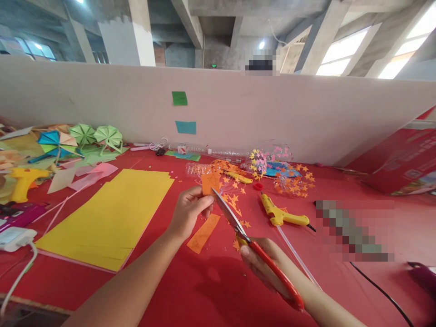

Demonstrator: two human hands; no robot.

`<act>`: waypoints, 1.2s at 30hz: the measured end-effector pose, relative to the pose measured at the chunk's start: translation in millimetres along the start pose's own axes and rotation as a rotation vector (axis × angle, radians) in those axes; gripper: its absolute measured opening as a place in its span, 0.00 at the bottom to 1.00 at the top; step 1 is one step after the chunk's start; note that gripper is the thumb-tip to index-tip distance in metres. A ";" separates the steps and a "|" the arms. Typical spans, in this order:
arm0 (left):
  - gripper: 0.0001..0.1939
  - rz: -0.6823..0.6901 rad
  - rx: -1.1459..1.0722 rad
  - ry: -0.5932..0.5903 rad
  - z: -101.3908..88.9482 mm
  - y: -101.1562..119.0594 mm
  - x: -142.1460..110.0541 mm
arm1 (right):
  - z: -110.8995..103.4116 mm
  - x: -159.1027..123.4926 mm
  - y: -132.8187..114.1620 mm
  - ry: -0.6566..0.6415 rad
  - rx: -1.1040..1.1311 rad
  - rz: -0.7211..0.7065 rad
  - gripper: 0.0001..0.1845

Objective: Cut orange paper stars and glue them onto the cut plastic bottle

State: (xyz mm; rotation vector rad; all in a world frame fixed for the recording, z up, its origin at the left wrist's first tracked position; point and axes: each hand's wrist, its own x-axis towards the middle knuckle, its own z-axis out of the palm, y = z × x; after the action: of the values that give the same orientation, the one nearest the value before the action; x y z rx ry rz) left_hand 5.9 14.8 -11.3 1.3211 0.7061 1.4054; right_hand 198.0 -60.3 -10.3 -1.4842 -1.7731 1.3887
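My left hand (189, 210) pinches a small orange paper piece (210, 183) above the red table (211, 290). My right hand (262, 265) grips red-handled scissors (254, 247), whose steel blades point up-left and meet the lower edge of the orange piece. An orange paper strip (204, 233) with drawn lines lies flat just below my left hand. Small orange star cut-outs (235, 202) are scattered beside the blades.
A stack of yellow paper sheets (112, 213) lies to the left. A yellow glue gun (281, 214) rests right of the scissors, another (23, 180) at far left. Folded paper fans (95, 136), clear plastic bottles (218, 154), a star pile (293, 181) and a red box (405, 154) line the back.
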 end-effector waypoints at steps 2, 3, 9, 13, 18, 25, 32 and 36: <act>0.06 -0.002 -0.001 -0.006 -0.6 0.0 0.2 | -0.2 0.3 -1.0 0.008 -0.008 0.011 0.29; 0.06 -0.001 -0.001 -0.009 -0.8 0.0 0.3 | -0.5 0.6 -1.2 0.008 -0.010 0.012 0.28; 0.08 -0.003 0.002 -0.006 -1.9 2.4 0.4 | -2.8 2.0 -0.2 -0.006 -0.018 -0.022 0.28; 0.10 0.014 -0.011 0.047 -2.5 6.6 1.4 | -1.1 2.1 -0.2 0.020 -0.016 -0.015 0.29; 0.09 0.017 -0.028 0.122 -1.1 10.3 3.1 | -1.0 2.8 0.5 0.005 -0.018 0.003 0.30; 0.09 0.013 0.041 0.120 -0.9 11.4 3.7 | -5.3 1.6 1.4 -0.063 -0.013 -0.076 0.31; 0.09 0.025 0.123 0.105 -3.5 9.3 4.3 | -7.0 0.7 0.9 -0.098 -0.041 -0.121 0.31; 0.09 0.019 0.123 0.090 -3.6 8.9 4.1 | -8.3 0.1 -1.5 -0.103 -0.059 -0.132 0.31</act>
State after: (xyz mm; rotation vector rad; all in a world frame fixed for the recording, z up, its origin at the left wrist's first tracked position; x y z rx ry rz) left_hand 0.5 16.7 -2.6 1.3695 0.8536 1.4631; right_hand 204.1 -56.8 -5.8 -1.3203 -1.9530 1.3791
